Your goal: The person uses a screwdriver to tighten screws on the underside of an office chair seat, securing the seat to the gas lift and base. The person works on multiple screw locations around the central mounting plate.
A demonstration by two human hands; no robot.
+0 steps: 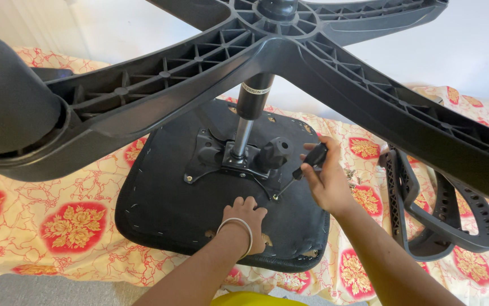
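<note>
Right hand [328, 180] is wrapped tight around a black-handled screwdriver [305, 164], tip on a screw [276, 197] at the 5 o'clock corner of the mounting plate [213, 156]. Left hand [245, 218] lies flat, fingers spread, on the upturned seat [171, 209], probably steadying it.

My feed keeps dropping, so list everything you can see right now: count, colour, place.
Office chair seat: one, black, upside down on the bed.
Mounting plate: one, black, screwed to the seat underside.
Gas lift cylinder: one, black and silver, rising from the plate.
Star base: one, black, on top of the cylinder.
Caster: one, black, far left.
Armrests: two, black, right of the seat.
Bedsheet: one, cream with red-gold flowers.
Screwdriver: one, black handle, tip at a plate screw.
Bracelet: one, white, left wrist.
Left hand: flat on the seat.
Right hand: holding the screwdriver.
</note>
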